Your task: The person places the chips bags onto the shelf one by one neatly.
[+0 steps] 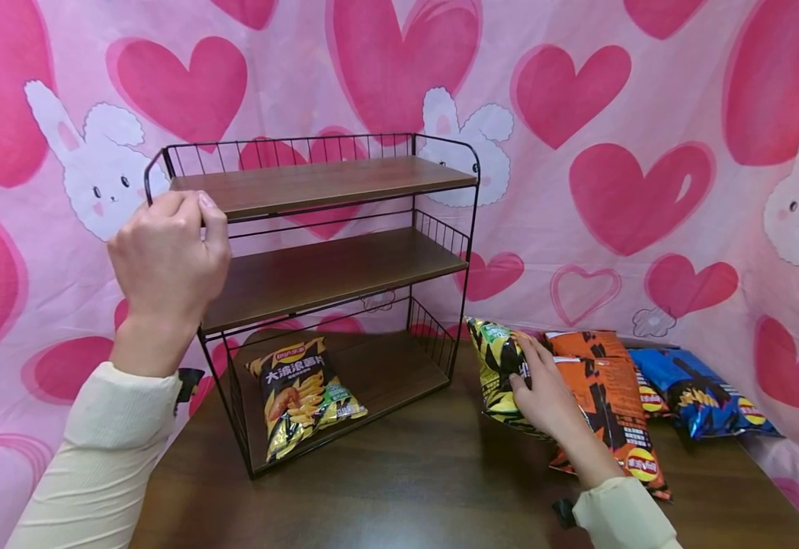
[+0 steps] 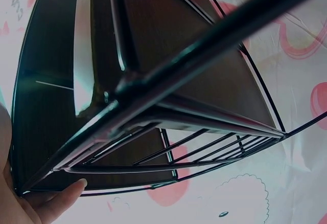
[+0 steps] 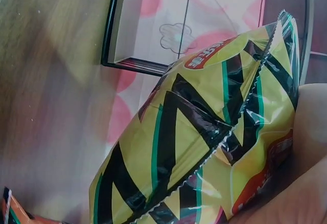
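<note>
A three-tier rack (image 1: 344, 282) with brown boards and black wire sides stands on the table. My left hand (image 1: 169, 252) grips its upper left front corner, the thumb and fingers curled round the frame (image 2: 51, 173). In my right hand (image 1: 547, 393) is a yellow and black chip bag (image 1: 498, 374), held off the rack's right side and pinched at its edge. The right wrist view shows the striped back of that bag (image 3: 204, 132) with its crimped seam. Another chip bag (image 1: 303, 396), black and yellow, leans back on the rack's bottom board.
Several orange chip bags (image 1: 605, 389) lie on the table (image 1: 399, 496) just right of my right hand. Beyond them lies a blue chip bag (image 1: 704, 393) near the table's right edge. A pink cloth with hearts and rabbits (image 1: 592, 99) hangs behind everything.
</note>
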`<action>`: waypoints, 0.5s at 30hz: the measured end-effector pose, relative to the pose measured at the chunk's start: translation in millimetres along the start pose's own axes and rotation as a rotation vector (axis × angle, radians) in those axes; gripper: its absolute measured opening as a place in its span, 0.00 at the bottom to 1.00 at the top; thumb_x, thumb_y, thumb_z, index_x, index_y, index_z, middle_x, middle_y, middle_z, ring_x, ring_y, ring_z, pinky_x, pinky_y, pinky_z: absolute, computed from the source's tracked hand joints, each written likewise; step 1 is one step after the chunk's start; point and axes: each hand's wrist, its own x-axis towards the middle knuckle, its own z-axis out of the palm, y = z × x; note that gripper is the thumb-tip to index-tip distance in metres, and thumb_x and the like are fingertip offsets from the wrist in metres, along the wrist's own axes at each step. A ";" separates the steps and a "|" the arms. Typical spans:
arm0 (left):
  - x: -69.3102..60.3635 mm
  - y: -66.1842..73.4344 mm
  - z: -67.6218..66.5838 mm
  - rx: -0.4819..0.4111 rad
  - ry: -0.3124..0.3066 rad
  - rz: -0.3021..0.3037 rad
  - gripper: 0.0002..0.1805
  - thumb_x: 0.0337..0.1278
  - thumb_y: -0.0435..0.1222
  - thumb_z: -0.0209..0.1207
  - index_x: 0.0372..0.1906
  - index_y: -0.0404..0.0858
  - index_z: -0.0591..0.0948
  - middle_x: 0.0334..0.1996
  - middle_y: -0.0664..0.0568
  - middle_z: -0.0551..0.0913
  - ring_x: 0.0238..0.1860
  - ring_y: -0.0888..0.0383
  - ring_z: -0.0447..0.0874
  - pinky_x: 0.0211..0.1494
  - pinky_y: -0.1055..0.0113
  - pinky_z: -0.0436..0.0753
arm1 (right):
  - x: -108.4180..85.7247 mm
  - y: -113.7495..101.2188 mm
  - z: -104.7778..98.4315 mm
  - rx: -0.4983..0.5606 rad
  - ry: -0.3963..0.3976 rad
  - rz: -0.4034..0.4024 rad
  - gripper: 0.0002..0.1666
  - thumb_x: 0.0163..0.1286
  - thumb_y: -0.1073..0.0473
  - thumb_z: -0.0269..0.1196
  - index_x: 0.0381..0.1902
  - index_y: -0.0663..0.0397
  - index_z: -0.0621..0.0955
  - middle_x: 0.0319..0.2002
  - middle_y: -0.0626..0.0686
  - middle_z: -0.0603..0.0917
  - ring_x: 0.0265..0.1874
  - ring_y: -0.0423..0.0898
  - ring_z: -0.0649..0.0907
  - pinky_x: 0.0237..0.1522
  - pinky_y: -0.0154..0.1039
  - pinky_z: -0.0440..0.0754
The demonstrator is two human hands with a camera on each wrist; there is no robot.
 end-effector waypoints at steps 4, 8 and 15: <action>-0.4 -0.3 -0.1 0.002 -0.007 -0.003 0.30 0.76 0.44 0.42 0.42 0.23 0.86 0.40 0.32 0.87 0.34 0.29 0.82 0.30 0.36 0.77 | -4.2 -1.5 -3.7 -0.034 -0.001 -0.029 0.42 0.77 0.59 0.54 0.83 0.50 0.52 0.80 0.66 0.49 0.73 0.74 0.62 0.63 0.77 0.63; 0.1 -0.4 -0.2 0.001 0.000 -0.001 0.30 0.76 0.44 0.42 0.42 0.23 0.86 0.40 0.32 0.87 0.33 0.29 0.82 0.30 0.36 0.77 | -7.6 -1.7 -4.4 -0.060 -0.003 -0.106 0.42 0.76 0.60 0.56 0.83 0.48 0.54 0.81 0.62 0.51 0.71 0.73 0.66 0.61 0.75 0.67; -0.2 -0.5 0.2 0.004 -0.002 0.000 0.30 0.76 0.44 0.42 0.42 0.23 0.86 0.40 0.32 0.88 0.33 0.29 0.82 0.30 0.36 0.78 | -12.0 -3.7 -1.5 -0.143 -0.055 -0.218 0.41 0.75 0.59 0.59 0.82 0.44 0.58 0.81 0.58 0.54 0.67 0.68 0.74 0.53 0.76 0.72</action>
